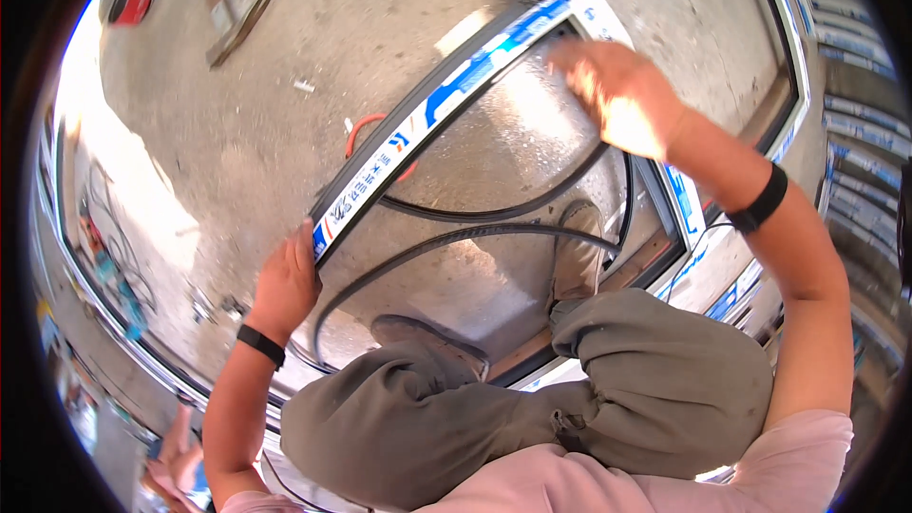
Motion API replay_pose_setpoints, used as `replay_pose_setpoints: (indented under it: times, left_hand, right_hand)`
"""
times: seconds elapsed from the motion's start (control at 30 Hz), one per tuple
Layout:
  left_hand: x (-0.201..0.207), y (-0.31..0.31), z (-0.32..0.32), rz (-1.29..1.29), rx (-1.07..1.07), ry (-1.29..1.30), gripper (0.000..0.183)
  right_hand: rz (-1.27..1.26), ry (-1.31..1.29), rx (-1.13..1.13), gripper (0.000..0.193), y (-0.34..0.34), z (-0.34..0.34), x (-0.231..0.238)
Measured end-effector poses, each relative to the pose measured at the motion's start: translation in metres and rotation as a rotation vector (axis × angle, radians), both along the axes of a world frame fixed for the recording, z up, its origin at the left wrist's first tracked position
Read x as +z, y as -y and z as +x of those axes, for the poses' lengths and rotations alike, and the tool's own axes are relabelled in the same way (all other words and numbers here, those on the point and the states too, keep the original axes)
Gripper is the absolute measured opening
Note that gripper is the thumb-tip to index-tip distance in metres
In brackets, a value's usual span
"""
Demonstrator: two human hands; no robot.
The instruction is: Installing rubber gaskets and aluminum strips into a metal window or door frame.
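A metal window frame with blue-and-white protective film lies around my legs, and a crossbar [446, 100] of it slants through the middle of the view. My left hand [291, 277] is closed round the near left end of this crossbar, fingers along its edge. At the far right end, my right hand [622, 95] is over the corner where the crossbar meets the frame's side, its fingers smeared by motion. Whether it holds anything is not visible. A black rubber sealing strip [465, 230] loops in long curves between the crossbar and my shoes.
On the concrete floor at the far left lie a hammer [233, 33] and a red roll [131, 1]. An orange-red ring [353, 138] shows partly behind the crossbar. Teal tools [131, 309] with cables lie at left. Film-wrapped profiles [864, 123] are stacked on the right.
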State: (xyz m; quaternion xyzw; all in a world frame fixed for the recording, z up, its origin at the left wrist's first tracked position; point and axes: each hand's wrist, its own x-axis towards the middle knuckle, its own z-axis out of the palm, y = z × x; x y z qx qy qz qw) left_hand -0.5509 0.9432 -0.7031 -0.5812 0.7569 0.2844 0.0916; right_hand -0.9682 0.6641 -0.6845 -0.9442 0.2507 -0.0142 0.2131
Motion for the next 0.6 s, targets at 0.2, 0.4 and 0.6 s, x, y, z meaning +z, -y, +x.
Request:
replay_pose_setpoints:
  times: [0.2,0.4,0.6]
  left_hand:
    - [0.041,0.058,-0.002,0.255,-0.190,0.063,0.070]
    - [0.097,0.207,-0.055,0.277,-0.519,0.099,0.050]
    - [0.110,0.283,-0.188,0.001,-0.525,-0.346,0.053]
  right_hand:
    - [0.421,-0.398,-0.124,0.031,-0.158,-0.073,0.009]
    - [0.534,-0.649,-0.359,0.024,-0.216,-0.100,-0.007]
    - [0.352,0.028,-0.834,0.021,-0.170,-0.118,0.069]
